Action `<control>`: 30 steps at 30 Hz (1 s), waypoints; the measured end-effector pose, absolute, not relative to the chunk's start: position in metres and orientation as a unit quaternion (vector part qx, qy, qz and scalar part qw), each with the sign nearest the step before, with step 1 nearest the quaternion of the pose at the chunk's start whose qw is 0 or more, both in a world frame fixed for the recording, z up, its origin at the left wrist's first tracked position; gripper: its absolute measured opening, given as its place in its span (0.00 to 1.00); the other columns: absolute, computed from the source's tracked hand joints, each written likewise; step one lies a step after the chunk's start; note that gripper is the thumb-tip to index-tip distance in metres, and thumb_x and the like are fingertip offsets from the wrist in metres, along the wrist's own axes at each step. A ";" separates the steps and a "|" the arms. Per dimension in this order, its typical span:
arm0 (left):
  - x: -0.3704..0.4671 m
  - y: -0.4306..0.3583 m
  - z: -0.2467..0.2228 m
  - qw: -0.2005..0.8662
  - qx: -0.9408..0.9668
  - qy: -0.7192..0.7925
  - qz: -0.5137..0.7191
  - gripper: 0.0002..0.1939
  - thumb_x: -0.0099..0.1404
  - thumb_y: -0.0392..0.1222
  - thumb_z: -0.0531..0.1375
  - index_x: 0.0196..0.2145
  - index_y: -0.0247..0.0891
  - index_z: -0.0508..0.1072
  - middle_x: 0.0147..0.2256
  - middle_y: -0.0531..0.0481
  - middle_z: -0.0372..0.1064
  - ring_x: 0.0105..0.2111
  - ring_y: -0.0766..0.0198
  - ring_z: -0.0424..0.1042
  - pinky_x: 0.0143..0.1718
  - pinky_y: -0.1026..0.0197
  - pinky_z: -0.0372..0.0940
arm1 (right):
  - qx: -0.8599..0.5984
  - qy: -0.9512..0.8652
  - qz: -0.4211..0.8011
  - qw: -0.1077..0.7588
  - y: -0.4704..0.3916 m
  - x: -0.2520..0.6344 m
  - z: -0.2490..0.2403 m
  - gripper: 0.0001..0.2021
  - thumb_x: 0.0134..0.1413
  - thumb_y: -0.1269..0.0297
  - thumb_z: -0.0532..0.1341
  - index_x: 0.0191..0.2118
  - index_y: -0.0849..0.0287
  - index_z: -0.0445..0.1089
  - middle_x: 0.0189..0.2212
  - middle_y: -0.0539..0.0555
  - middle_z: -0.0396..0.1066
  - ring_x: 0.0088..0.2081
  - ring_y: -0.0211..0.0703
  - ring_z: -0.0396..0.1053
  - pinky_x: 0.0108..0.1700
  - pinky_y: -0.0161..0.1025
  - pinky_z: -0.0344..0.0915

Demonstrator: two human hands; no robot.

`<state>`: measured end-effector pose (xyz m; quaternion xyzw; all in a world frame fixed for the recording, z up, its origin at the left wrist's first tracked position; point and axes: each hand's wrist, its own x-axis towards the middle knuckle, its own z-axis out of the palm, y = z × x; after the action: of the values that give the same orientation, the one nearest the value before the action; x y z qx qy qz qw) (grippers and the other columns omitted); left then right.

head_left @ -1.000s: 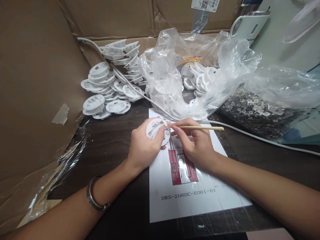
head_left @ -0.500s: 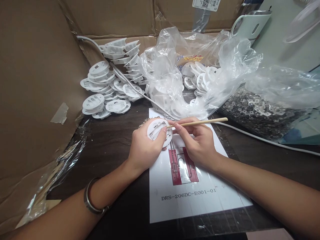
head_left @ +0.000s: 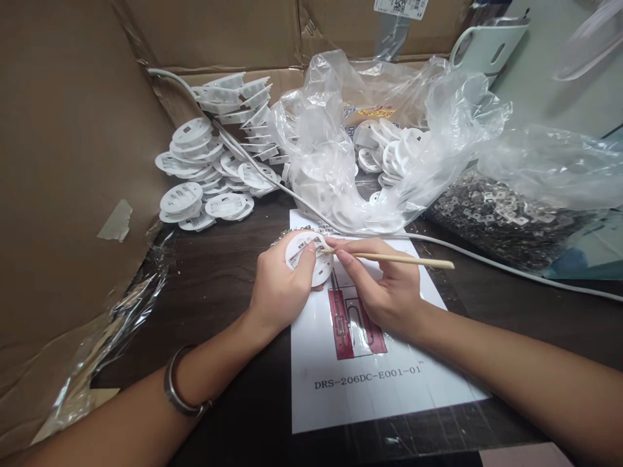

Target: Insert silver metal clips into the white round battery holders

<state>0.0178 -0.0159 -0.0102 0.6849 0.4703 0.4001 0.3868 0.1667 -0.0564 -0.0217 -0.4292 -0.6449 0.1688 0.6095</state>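
A round white plastic disc (head_left: pixel 322 271) with slots and small metal pieces is held in my left hand (head_left: pixel 280 285), the thumb lying across its face. Between thumb and fingers of my right hand (head_left: pixel 387 282) is a thin wooden stick (head_left: pixel 403 259), much like a chopstick. Its narrow tip touches the disc near the middle, while the thick end points out to the right. Below both hands lies a printed sheet (head_left: pixel 350 402) with a red and white diagram. Small metal bits (head_left: pixel 298 232) show just behind the left hand, partly hidden.
Piled white discs (head_left: pixel 192 152) stand at the back left. A clear plastic bag (head_left: pixel 324 123) with more discs is at the back middle. Another bag of small metal clips (head_left: pixel 491 214) lies to the right. A white cable (head_left: pixel 467 250) crosses the table; cardboard (head_left: pixel 63 162) walls the left.
The stick's thick end has swung lower and slightly right, and its tip has shifted a little on the disc. My left thumb has moved slightly up and left across the disc.
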 end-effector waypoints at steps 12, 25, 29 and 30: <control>0.018 -0.018 -0.009 0.386 0.688 0.452 0.416 0.10 0.63 0.42 0.60 0.41 0.37 0.75 0.36 0.48 0.76 0.38 0.57 0.75 0.40 0.59 0.72 | -0.481 -0.564 0.268 0.615 -0.052 0.170 -0.019 0.02 0.53 0.69 0.65 0.35 0.58 0.75 0.33 0.51 0.77 0.36 0.39 0.76 0.39 0.37 0.74; 0.019 -0.019 -0.005 0.354 0.713 0.437 0.419 0.09 0.63 0.39 0.60 0.40 0.36 0.76 0.38 0.49 0.77 0.37 0.63 0.75 0.39 0.64 0.69 | -0.451 -0.498 0.386 0.633 -0.050 0.169 -0.021 0.05 0.57 0.63 0.63 0.34 0.59 0.70 0.34 0.51 0.77 0.33 0.37 0.76 0.33 0.31 0.74; 0.019 -0.019 -0.007 0.349 0.712 0.440 0.421 0.08 0.62 0.39 0.61 0.39 0.36 0.76 0.36 0.50 0.77 0.36 0.64 0.75 0.36 0.66 0.68 | -0.459 -0.503 0.377 0.628 -0.049 0.170 -0.020 0.06 0.56 0.62 0.64 0.33 0.60 0.71 0.33 0.52 0.76 0.34 0.37 0.76 0.33 0.31 0.73; 0.019 -0.018 -0.007 0.349 0.712 0.442 0.420 0.08 0.62 0.39 0.61 0.39 0.36 0.76 0.36 0.50 0.77 0.36 0.64 0.75 0.36 0.67 0.68 | -0.463 -0.504 0.373 0.627 -0.049 0.170 -0.020 0.06 0.56 0.62 0.64 0.33 0.60 0.72 0.32 0.51 0.76 0.33 0.37 0.75 0.32 0.31 0.73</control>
<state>0.0191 -0.0185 -0.0071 0.7115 0.4418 0.4204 0.3490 0.1700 -0.0492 -0.0202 -0.4631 -0.5037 0.3730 0.6266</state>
